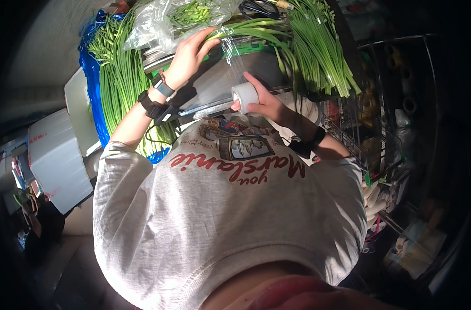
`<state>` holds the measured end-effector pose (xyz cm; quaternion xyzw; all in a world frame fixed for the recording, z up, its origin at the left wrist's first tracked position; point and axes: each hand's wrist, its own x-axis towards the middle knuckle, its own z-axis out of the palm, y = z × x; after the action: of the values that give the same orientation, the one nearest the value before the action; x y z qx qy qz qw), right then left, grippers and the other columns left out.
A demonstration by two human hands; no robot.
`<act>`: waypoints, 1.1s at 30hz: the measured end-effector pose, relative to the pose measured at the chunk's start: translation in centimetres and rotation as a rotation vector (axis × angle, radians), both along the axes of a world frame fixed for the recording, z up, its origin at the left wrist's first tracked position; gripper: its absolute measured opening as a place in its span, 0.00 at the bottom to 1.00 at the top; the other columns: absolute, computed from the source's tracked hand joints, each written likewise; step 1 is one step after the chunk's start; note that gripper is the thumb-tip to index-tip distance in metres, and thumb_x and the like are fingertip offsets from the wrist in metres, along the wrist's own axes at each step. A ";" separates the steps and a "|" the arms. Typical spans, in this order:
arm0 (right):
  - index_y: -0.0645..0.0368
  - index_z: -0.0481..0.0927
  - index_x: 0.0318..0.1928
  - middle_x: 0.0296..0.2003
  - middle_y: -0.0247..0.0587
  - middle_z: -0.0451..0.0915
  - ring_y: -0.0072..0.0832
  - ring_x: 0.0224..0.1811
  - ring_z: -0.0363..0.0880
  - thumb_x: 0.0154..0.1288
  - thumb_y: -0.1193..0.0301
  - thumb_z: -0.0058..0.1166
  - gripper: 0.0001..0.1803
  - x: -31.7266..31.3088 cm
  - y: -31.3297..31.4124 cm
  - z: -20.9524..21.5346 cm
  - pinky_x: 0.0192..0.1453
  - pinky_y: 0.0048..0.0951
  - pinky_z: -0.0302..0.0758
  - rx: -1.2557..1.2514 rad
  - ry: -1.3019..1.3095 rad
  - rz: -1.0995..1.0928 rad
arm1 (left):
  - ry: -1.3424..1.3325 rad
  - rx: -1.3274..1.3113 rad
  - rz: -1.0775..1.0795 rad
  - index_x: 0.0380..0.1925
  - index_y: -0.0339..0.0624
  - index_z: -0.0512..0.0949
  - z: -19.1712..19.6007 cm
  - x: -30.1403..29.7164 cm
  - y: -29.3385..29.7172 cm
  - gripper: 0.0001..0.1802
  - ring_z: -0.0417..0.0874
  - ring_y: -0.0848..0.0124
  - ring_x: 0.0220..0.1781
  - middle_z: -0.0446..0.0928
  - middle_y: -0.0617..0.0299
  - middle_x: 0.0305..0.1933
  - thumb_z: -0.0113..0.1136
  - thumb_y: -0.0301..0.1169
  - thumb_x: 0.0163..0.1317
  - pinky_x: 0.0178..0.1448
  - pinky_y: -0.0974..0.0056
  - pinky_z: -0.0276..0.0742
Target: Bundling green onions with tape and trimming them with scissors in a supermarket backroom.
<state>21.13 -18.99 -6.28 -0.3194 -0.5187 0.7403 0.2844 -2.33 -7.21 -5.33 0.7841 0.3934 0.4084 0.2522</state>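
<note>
My left hand (190,56) grips one end of a bunch of long green vegetable stalks (261,27), which arches to the right and droops over the table's near side. In my right hand (269,101) is a roll of clear packing tape (245,97), with fingers through and around it. A shiny strip of tape (234,54) stretches from the roll up to the bunch, close to my left fingertips. Below the bunch lies a dark flat surface (209,82) with a metal bar along its near edge.
To the right lies a large pile of green stalks (320,51). More stalks (119,77) rest on blue plastic (91,72) at the left. A clear plastic bag (153,26) with cut greens sits at the back. White foam boxes (57,155) stand farther left, wire racks (349,121) at right.
</note>
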 end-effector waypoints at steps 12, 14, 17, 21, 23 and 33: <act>0.55 0.69 0.56 0.47 0.40 0.75 0.26 0.49 0.73 0.69 0.57 0.40 0.21 0.4 5.8 10.6 0.55 0.26 0.66 0.357 -0.212 -0.004 | 0.203 0.099 -0.398 0.43 0.37 0.75 -2.5 1.7 -2.5 0.16 0.77 0.53 0.37 0.75 0.51 0.34 0.59 0.31 0.55 0.41 0.58 0.74; 0.58 0.65 0.58 0.54 0.45 0.73 0.29 0.56 0.70 0.70 0.60 0.39 0.22 -0.8 8.4 7.6 0.61 0.29 0.63 0.258 0.027 -0.029 | 0.219 0.110 -0.453 0.41 0.36 0.74 -1.8 1.4 -3.4 0.15 0.78 0.54 0.38 0.76 0.52 0.36 0.59 0.32 0.55 0.42 0.58 0.74; 0.62 0.54 0.63 0.63 0.52 0.60 0.37 0.66 0.58 0.72 0.64 0.30 0.24 -1.8 10.2 3.4 0.69 0.37 0.53 0.052 0.160 0.051 | 0.141 0.079 -0.401 0.40 0.37 0.71 -2.1 -0.5 -4.9 0.16 0.79 0.56 0.39 0.77 0.53 0.38 0.61 0.33 0.55 0.42 0.60 0.74; 0.58 0.45 0.67 0.67 0.48 0.52 0.37 0.69 0.52 0.72 0.65 0.29 0.26 -2.6 8.1 -0.3 0.69 0.39 0.53 -0.310 0.320 0.152 | 0.078 -0.039 -0.358 0.43 0.39 0.65 -3.0 -2.8 -7.0 0.20 0.80 0.55 0.38 0.77 0.52 0.37 0.62 0.34 0.55 0.39 0.60 0.74; 0.58 0.43 0.67 0.66 0.47 0.54 0.36 0.68 0.54 0.71 0.66 0.35 0.29 -3.0 7.2 -0.7 0.66 0.38 0.58 -0.349 0.265 0.196 | 0.097 -0.037 -0.360 0.45 0.38 0.63 -3.6 -3.8 -7.8 0.22 0.81 0.56 0.38 0.77 0.51 0.38 0.62 0.34 0.56 0.39 0.60 0.75; 0.56 0.43 0.68 0.60 0.41 0.59 0.33 0.64 0.58 0.53 0.69 0.62 0.49 -3.1 1.3 -3.1 0.66 0.40 0.57 -0.491 0.377 0.286 | -0.020 0.025 -0.162 0.52 0.43 0.72 0.3 -2.7 -5.5 0.19 0.79 0.57 0.44 0.77 0.51 0.47 0.56 0.31 0.59 0.47 0.61 0.74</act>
<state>17.99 -17.73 -9.36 -0.1600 -0.3030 0.9215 0.1829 -5.00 -12.75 -4.99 0.8123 0.3208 0.3996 0.2785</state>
